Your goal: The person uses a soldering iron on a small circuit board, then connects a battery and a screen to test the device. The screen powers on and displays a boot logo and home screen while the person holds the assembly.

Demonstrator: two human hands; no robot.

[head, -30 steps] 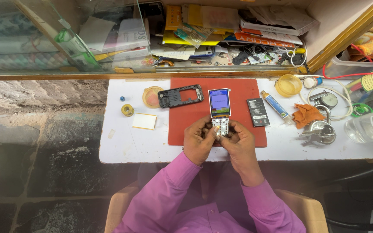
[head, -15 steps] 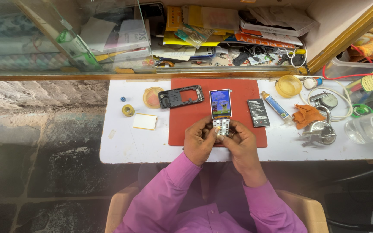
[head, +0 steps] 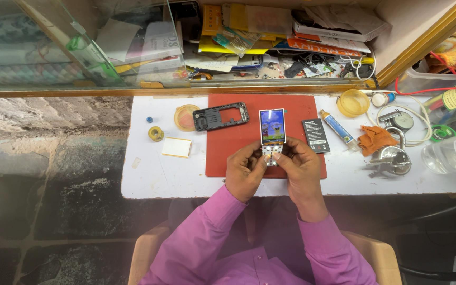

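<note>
Head view: a white bench carries a red mat, where a black phone frame and a black battery lie. Above the mat, left hand and right hand each have their grip clamped on the lit phone.

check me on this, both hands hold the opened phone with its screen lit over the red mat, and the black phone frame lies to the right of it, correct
Not quite. In the head view the black phone frame lies to the left of the phone, not the right. The rest holds: left hand and right hand hold the lit phone over the red mat.
</note>
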